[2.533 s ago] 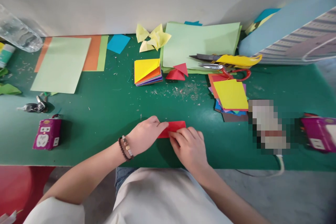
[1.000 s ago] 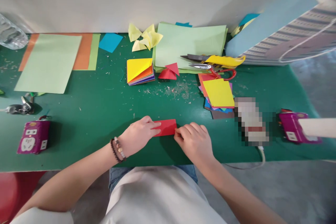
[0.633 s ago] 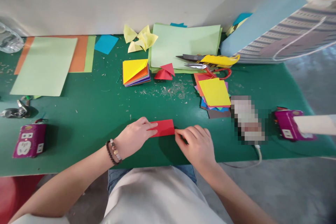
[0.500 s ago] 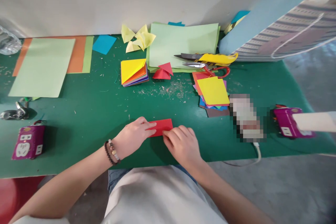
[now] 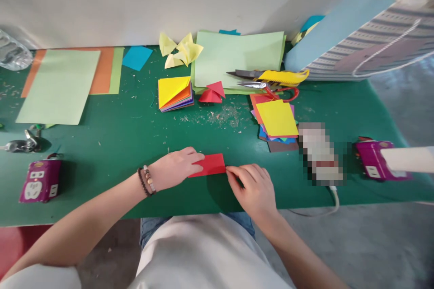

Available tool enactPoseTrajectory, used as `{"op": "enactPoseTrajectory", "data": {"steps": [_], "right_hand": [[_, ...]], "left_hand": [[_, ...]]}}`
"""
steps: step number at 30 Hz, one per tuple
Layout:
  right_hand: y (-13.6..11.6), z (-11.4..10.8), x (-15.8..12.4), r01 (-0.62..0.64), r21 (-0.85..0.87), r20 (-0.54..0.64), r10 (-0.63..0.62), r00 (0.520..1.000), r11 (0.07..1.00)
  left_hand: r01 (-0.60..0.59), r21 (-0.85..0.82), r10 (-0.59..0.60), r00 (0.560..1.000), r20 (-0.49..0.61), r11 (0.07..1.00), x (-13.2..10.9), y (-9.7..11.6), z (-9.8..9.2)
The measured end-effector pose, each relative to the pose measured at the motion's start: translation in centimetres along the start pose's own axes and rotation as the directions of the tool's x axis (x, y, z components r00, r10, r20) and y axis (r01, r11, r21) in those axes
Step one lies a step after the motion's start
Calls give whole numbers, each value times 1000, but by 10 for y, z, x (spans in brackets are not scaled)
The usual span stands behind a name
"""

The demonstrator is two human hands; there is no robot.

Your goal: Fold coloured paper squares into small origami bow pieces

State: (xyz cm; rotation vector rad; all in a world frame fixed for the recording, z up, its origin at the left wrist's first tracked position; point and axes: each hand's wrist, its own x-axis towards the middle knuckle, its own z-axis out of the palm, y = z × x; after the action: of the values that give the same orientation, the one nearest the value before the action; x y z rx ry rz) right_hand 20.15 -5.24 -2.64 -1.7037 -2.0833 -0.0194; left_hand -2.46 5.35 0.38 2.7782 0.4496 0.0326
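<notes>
A red strip of folded paper [image 5: 214, 164] lies near the front of the green table. Its left end is covered by my left hand [image 5: 179, 167], which holds it with the fingers reaching over the top; the thumb is hidden. At the strip's lower right corner, the thumb and index finger of my right hand [image 5: 254, 187] are pinched together, the other fingers curled. Farther back sit a red folded paper piece [image 5: 213, 93], a multicoloured folded stack [image 5: 174, 94] with yellow on top, and pale yellow folded pieces [image 5: 183, 50].
To the right are loose colored sheets [image 5: 278, 118], scissors [image 5: 262, 85], a yellow-handled cutter [image 5: 281, 76], a blurred-out device [image 5: 320, 153] and a purple power socket [image 5: 368, 158]. Another purple socket [image 5: 42, 180] and large paper sheets [image 5: 61, 86] are at left. A striped bag [image 5: 356, 45] stands at the right.
My right hand has slid rightward along the red paper's lower edge to its right corner. My left hand stays on the left end. The view has shifted slightly.
</notes>
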Motion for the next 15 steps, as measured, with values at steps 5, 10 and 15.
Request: {"op": "enactPoseTrajectory", "data": {"steps": [5, 10, 15], "right_hand": [[-9, 10, -2, -4, -11, 64, 4, 998, 1000], [-20, 14, 2, 4, -17, 94, -2, 996, 1000], [-35, 19, 7, 48, 3, 90, -48, 995, 999]], "left_hand": [[-76, -37, 78, 995, 68, 996, 8, -12, -4], [-82, -93, 92, 990, 106, 992, 11, -17, -3], [-80, -145, 95, 990, 106, 986, 12, -18, -1]]}}
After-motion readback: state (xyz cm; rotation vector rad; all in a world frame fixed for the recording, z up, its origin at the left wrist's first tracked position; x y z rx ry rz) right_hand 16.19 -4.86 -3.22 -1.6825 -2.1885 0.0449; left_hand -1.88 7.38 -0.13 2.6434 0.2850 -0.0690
